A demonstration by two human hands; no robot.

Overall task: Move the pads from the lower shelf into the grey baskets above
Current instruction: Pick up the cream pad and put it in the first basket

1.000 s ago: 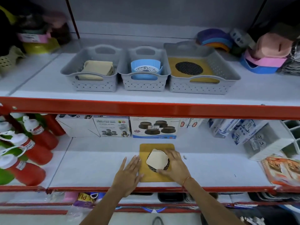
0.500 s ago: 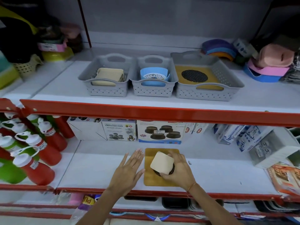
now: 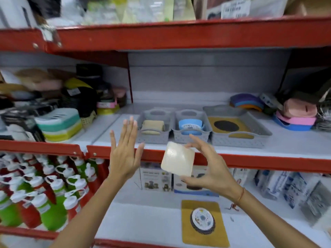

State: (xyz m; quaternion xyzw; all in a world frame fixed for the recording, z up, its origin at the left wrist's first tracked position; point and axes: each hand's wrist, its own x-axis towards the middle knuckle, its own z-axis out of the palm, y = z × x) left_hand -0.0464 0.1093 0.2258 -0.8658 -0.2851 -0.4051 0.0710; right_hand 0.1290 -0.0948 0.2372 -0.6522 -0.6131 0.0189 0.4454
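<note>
My right hand holds a cream square pad in the air, in front of the red edge of the middle shelf. My left hand is raised beside it, flat, fingers spread, holding nothing. On the lower shelf lies a mustard pad with a round patterned pad on top. Above stand three grey baskets: the left basket holds cream pads, the middle basket blue ones, the wide right basket a mustard pad with a black round one.
Red and green bottles crowd the lower left. Boxes of vibration pads stand at the back of the lower shelf, more boxes on its right. Stacked coloured items flank the baskets. A red shelf beam runs overhead.
My right hand has lifted the cream pad off the stack on the lower shelf up to the middle shelf's edge. My left hand rose off the shelf. The view tilted upward.
</note>
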